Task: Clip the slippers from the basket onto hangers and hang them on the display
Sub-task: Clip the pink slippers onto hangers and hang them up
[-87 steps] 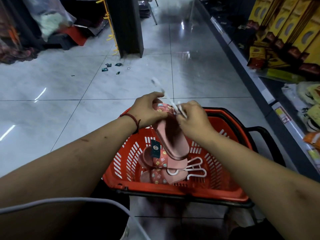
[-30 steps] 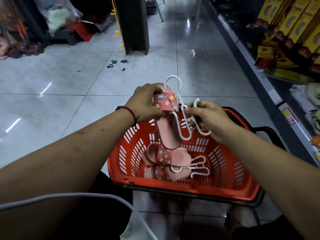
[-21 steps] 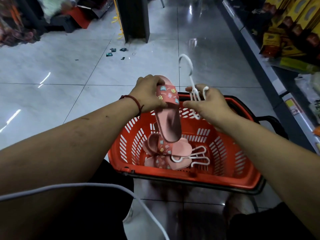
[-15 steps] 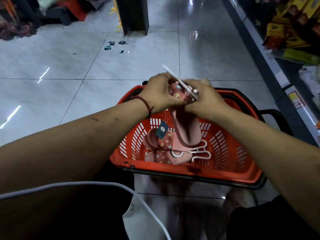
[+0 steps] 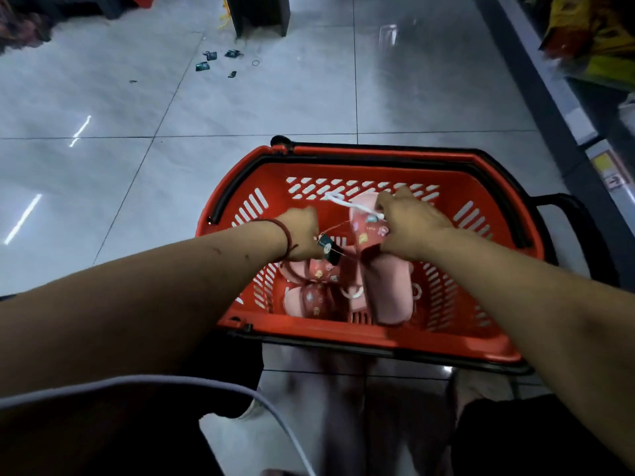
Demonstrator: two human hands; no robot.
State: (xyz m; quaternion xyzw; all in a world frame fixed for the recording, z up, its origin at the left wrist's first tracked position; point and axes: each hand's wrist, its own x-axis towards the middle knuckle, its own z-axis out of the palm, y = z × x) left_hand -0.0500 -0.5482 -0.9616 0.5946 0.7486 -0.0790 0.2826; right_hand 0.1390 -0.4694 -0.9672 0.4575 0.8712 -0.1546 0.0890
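A red plastic basket (image 5: pixel 481 187) stands on the tiled floor in front of me. My right hand (image 5: pixel 410 225) grips a pink slipper (image 5: pixel 390 290) by its decorated strap, together with a white hanger (image 5: pixel 343 200) that pokes out to the left; the slipper's sole hangs down into the basket. My left hand (image 5: pixel 302 235) reaches down into the basket over another pair of pink slippers (image 5: pixel 318 286) lying on the bottom. Its fingers point down and are hidden. A dark price tag (image 5: pixel 330 248) on a red string dangles beside my left hand.
A shelf unit with yellow packaged goods (image 5: pixel 591 39) runs along the right. A dark pillar (image 5: pixel 259 12) stands at the back, with small scraps (image 5: pixel 216 61) on the floor near it. A white cable (image 5: pixel 206 386) crosses the lower left.
Both hands have dropped into the basket. My left hand has let go of the held slipper and moved down to the pair on the bottom; my right hand now holds slipper and hanger alone.
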